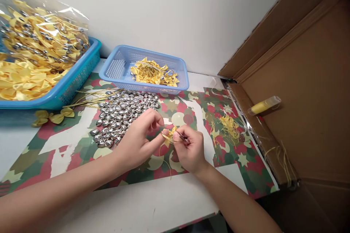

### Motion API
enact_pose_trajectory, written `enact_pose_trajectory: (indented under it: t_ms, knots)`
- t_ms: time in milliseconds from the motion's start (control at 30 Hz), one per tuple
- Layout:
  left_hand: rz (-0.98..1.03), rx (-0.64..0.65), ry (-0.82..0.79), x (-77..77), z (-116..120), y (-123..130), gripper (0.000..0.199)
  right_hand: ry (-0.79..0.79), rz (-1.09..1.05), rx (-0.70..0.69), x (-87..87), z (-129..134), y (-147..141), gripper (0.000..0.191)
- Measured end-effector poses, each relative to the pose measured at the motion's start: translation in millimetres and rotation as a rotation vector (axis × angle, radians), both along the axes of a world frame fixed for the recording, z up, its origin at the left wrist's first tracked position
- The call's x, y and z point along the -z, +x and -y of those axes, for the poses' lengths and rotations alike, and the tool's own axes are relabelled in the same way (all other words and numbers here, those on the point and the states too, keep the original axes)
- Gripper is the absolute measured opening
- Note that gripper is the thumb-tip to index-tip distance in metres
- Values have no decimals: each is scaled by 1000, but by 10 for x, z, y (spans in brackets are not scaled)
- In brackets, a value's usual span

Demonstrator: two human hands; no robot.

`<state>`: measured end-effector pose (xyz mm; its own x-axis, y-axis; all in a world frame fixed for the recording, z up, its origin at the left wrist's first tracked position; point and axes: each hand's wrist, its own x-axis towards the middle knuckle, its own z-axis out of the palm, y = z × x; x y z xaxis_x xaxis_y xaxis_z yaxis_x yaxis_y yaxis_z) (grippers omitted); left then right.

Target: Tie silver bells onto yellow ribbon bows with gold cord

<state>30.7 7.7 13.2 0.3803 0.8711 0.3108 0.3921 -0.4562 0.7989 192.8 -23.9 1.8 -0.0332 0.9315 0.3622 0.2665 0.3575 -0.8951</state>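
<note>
My left hand [143, 136] is closed at the thumb on a loop of gold cord beside a small yellow ribbon bow [171, 136]. My right hand [191, 147] touches the bow from the other side, its fingers curled around a thin dark metal tool [182, 137]; most of the tool is hidden in the palm, so its kind does not show. A loose cord end hangs below the bow. Just left of my left hand lies a spread of shiny silver beads [120, 113], with a bundle of gold cords [91, 99] at its far edge.
A blue basket [109, 76] at the back holds yellow bows with cords. Far left, a larger blue basket [82, 71] carries loose bows and a clear bag [46, 29] of bows with beads. Cord scraps [231, 127] lie right, near a cardboard wall [300, 80] with a yellow tube [264, 105].
</note>
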Motion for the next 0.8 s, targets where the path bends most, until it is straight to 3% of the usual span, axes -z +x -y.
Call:
enact_pose_trajectory:
  t_ms: [133, 200, 267, 467, 533, 633, 800]
  knots:
    - [77, 163, -497, 5, -40, -3, 22, -124, 15, -47, 18, -39, 58, 27]
    - [141, 212, -628, 19, -56, -1, 27, -209, 38, -78, 19, -62, 112, 22]
    - [225, 167, -694, 27, -63, 9, 27, -254, 67, -89, 1, -83, 185, 17]
    - [299, -85, -668, 4, -51, 25, 35, -82, 152, -140, -107, -102, 368, 25]
    - [308, -104, -651, 0, -39, 24, 36, -23, 289, -153, -107, -95, 350, 23]
    - [322, -98, -625, 0, -16, 28, 37, 107, 440, -51, -60, -87, 272, 17]
    - [331, -82, -593, -6, 14, 39, 35, 219, 438, 74, -10, -94, 217, 17]
